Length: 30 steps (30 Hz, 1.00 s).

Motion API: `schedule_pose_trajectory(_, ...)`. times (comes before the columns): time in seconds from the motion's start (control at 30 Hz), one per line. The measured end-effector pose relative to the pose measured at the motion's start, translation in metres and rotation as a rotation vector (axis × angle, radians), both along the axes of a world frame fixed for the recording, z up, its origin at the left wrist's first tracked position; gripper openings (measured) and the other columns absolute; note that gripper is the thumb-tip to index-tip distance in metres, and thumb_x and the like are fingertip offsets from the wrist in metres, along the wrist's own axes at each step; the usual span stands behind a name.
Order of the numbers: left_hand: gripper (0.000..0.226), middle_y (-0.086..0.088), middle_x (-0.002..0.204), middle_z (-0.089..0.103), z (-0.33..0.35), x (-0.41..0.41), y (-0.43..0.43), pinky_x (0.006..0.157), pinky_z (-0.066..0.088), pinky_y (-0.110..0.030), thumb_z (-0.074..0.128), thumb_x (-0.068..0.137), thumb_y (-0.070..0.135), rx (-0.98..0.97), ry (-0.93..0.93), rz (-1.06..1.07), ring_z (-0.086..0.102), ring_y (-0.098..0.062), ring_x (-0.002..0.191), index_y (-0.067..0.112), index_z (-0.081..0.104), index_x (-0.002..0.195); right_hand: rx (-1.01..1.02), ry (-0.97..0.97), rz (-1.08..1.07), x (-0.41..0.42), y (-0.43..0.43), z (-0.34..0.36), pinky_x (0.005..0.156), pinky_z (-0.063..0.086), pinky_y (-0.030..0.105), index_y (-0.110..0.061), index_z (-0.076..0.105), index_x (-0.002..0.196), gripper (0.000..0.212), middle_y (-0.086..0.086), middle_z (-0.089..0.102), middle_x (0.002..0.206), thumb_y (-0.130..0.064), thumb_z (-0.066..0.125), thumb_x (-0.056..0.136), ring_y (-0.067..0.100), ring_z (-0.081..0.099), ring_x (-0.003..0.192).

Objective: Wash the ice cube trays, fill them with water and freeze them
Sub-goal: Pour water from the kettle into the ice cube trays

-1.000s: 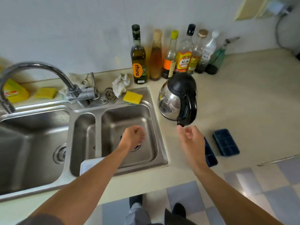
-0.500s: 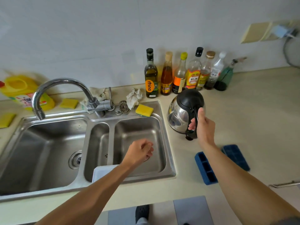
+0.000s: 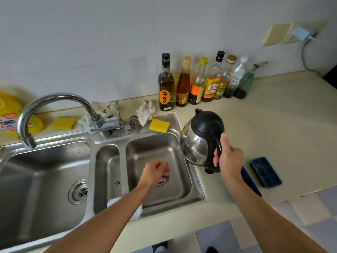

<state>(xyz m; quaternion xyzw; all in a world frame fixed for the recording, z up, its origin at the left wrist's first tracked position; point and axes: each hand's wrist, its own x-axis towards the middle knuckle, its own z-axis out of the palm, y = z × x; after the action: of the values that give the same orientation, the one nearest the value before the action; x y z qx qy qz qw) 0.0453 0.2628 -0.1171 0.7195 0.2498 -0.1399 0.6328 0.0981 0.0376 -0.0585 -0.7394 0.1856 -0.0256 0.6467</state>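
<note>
Two dark blue ice cube trays lie on the beige counter right of the sink: one tray (image 3: 265, 174) in full view, the other tray (image 3: 249, 181) mostly hidden behind my right forearm. My right hand (image 3: 228, 158) grips the black handle of a steel kettle (image 3: 198, 139), which is lifted and tilted over the sink's right edge. My left hand (image 3: 155, 173) hovers over the right basin (image 3: 164, 154) as a loose fist with nothing in it.
A curved faucet (image 3: 54, 110) reaches over the left basin (image 3: 42, 179). Yellow sponges (image 3: 159, 125), a crumpled cloth (image 3: 145, 112) and a drain strainer sit behind the sink. Several bottles (image 3: 198, 81) line the wall. A white object (image 3: 135, 213) rests at the sink's front edge.
My right hand reached the kettle, closed on its handle and lifted it leftward toward the sink. The left hand stayed over the right basin.
</note>
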Motion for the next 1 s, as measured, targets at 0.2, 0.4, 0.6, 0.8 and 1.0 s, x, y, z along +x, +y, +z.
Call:
schedule_pose_trajectory(0.2, 0.018, -0.02, 0.106, 0.071, -0.014, -0.011, -0.012, 0.095, 0.058, -0.05, 0.055, 0.104, 0.024, -0.047, -0.033, 0.068, 0.068, -0.026, 0.099, 0.02, 0.07, 0.094, 0.019, 0.02, 0.15, -0.04, -0.013, 0.014, 0.044, 0.048, 0.025, -0.019, 0.064, 0.055, 0.064, 0.007, 0.057, 0.051, -0.075, 0.052, 0.083, 0.019, 0.051, 0.042)
schedule_pose_trajectory(0.4, 0.028, -0.002, 0.098, 0.076, -0.012, -0.044, -0.026, 0.081, 0.063, -0.037, 0.046, 0.108, 0.024, -0.15, -0.026, 0.136, 0.071, -0.012, 0.09, 0.027, 0.073, 0.102, -0.007, 0.086, 0.284, -0.063, -0.024, 0.023, 0.046, 0.048, 0.029, -0.018, 0.064, 0.051, 0.074, 0.011, 0.052, 0.044, -0.086, 0.052, 0.076, 0.023, 0.051, 0.04)
schedule_pose_trajectory(0.6, 0.043, -0.002, 0.106, 0.077, -0.008, -0.083, -0.036, 0.09, 0.053, -0.039, 0.036, 0.108, 0.044, -0.234, -0.003, 0.149, 0.07, -0.023, 0.106, 0.024, 0.074, 0.101, -0.062, 0.134, 0.434, -0.074, -0.028, 0.039, 0.044, 0.045, 0.027, -0.017, 0.065, 0.051, 0.071, 0.011, 0.054, 0.047, -0.083, 0.054, 0.076, 0.022, 0.049, 0.039)
schedule_pose_trajectory(0.8, 0.05, -0.013, 0.11, 0.074, -0.013, -0.095, -0.039, 0.095, 0.056, -0.049, 0.037, 0.105, 0.055, -0.331, 0.026, 0.226, 0.066, -0.032, 0.107, 0.023, 0.076, 0.102, -0.102, 0.153, 0.506, -0.071, -0.019, 0.05, 0.044, 0.043, 0.027, -0.014, 0.066, 0.051, 0.069, 0.008, 0.056, 0.049, -0.077, 0.059, 0.078, 0.022, 0.047, 0.04)
schedule_pose_trajectory(1.0, 0.046, -0.012, 0.11, 0.073, -0.016, -0.099, -0.041, 0.086, 0.059, -0.042, 0.042, 0.104, 0.052, -0.384, 0.049, 0.294, 0.067, -0.032, 0.107, 0.021, 0.076, 0.101, -0.179, 0.156, 0.598, -0.063, -0.009, 0.058, 0.047, 0.045, 0.027, -0.013, 0.066, 0.053, 0.075, 0.012, 0.055, 0.047, -0.084, 0.057, 0.076, 0.023, 0.048, 0.039)
